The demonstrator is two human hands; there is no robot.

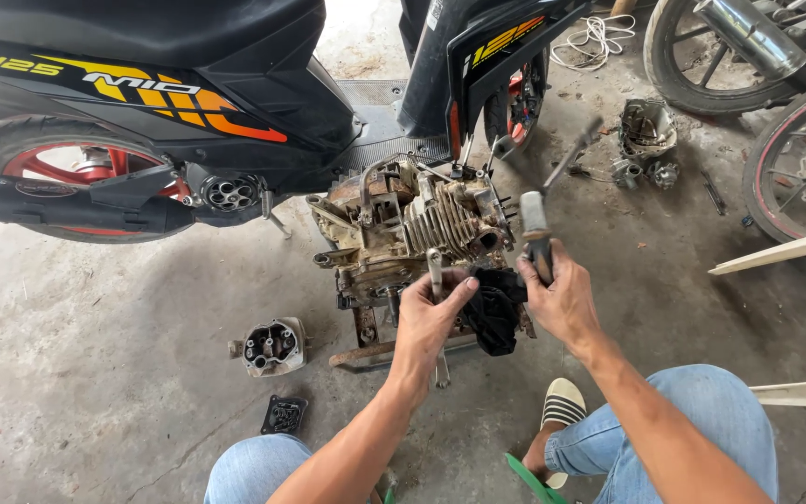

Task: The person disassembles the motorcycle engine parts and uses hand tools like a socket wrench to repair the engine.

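— What lay on the left of the concrete floor (95, 373)?

— A black scooter (188, 84) stood at the back, and a detached cylinder head (272, 345) lay in front of it, with a small black part (284, 413) nearer the knees.

— And the hands?

— The left hand (426, 322) was closed around a metal tool (437, 308) held upright against the dirty engine block (412, 233) resting on the floor. Just right of it hung a black rag (494, 308). The right hand (562, 299) gripped a hammer (538, 219) by its handle, head raised above the engine.
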